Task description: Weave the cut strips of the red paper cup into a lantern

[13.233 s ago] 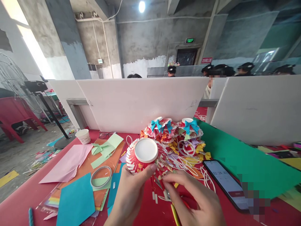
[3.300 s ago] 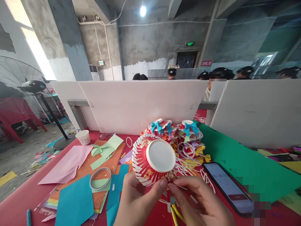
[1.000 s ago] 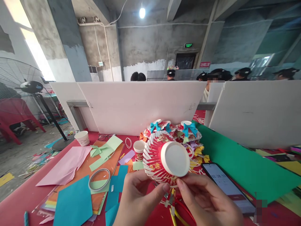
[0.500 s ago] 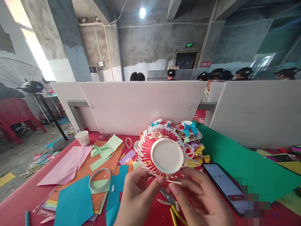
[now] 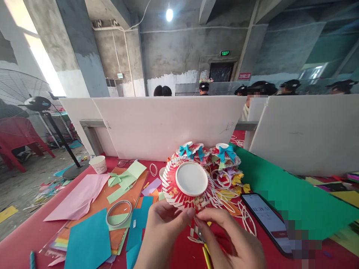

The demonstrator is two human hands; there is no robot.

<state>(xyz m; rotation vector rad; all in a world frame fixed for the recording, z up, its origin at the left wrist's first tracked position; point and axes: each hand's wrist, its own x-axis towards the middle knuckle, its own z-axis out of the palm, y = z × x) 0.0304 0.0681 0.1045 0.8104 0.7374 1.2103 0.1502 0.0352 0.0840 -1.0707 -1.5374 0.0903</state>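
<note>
I hold a red and white paper cup lantern (image 5: 186, 185) upside down, its white base facing me, its sides cut into curled strips. My left hand (image 5: 161, 233) grips its lower left rim, thumb on top. My right hand (image 5: 227, 239) pinches a strip at the lower rim next to the left thumb. Behind it stand finished lanterns with blue bows (image 5: 209, 153). Loose white paper rings and strips (image 5: 230, 196) lie around them. Yellow-handled scissors (image 5: 206, 254) peek out under my right hand.
Coloured paper sheets (image 5: 89, 231) and a tape roll (image 5: 119, 213) lie on the red table at left, with a paper cup (image 5: 98, 163) and glasses (image 5: 125, 161) behind. A phone (image 5: 267, 220) and green sheet (image 5: 283, 190) lie right. White partitions (image 5: 168, 125) close the back; people sit beyond.
The lantern has tipped back so its base faces more upward and sits slightly lower and left. My right fingers have shifted to pinch a strip beside the left thumb.
</note>
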